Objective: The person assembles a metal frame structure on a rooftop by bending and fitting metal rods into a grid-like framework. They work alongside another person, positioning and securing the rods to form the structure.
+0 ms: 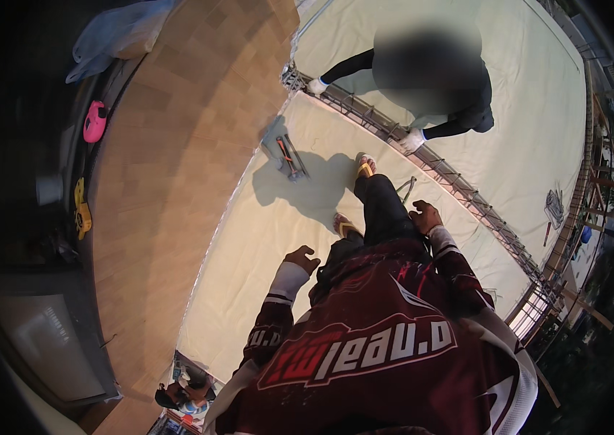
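Item 1, our left hand (302,258): empty, fingers loosely curled and half open, hanging in the air above the pale sheet (249,261). It touches nothing.

Item 2, our right hand (424,216): also empty, fingers bent and spread a little, hovering beside our dark trouser leg (383,210), with no grip on anything.

Item 3, bundle of hand tools (289,156): lies on the pale sheet well ahead of our left hand, up and slightly to its left, at the edge of our shadow. Its long axis runs from upper left to lower right, roughly away from us; the red-handled piece lies along the same line. Which end is the working end we cannot tell.

Item 4, thin bent tool (407,187): on the sheet just ahead of our right hand, near the steel lattice bar (459,185). Too small to read its direction.

Item 5, lattice bar: crosses diagonally beyond our right hand, upper left to lower right.

Item 6, another person (430,80): crouched on the far side of the bar, both white-gloved hands (412,140) resting on it.

Item 7, our sandalled feet (347,226): between our two hands, on the sheet.
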A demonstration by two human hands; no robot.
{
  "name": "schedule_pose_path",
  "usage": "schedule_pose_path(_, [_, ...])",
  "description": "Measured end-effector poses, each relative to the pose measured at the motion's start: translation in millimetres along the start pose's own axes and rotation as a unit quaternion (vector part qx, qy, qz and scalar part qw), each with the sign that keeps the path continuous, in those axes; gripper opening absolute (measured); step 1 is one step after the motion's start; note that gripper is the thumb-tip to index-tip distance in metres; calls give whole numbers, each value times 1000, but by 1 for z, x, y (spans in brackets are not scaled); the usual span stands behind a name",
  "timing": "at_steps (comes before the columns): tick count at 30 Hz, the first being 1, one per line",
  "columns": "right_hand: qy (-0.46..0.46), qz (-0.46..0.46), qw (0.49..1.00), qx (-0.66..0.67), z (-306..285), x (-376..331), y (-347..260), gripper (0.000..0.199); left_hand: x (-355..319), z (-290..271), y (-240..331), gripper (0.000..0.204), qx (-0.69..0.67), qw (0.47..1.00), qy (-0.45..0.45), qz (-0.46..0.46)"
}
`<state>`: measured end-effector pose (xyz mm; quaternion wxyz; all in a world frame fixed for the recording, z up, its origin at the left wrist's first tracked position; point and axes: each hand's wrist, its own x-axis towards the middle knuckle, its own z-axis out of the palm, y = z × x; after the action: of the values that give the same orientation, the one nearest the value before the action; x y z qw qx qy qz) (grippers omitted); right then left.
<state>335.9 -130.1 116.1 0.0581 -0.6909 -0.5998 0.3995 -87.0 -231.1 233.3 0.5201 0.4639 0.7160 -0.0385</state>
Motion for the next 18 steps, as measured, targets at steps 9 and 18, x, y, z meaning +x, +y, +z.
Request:
schedule_pose_path(9, [-103,-41,994,24,2,135,-67,44,91,-50,48,39,-39,996,-39,-74])
schedule_pose_path(18, [-173,5,981,87,-70,219,-88,44,166,-99,137,45,147,988,-37,36])
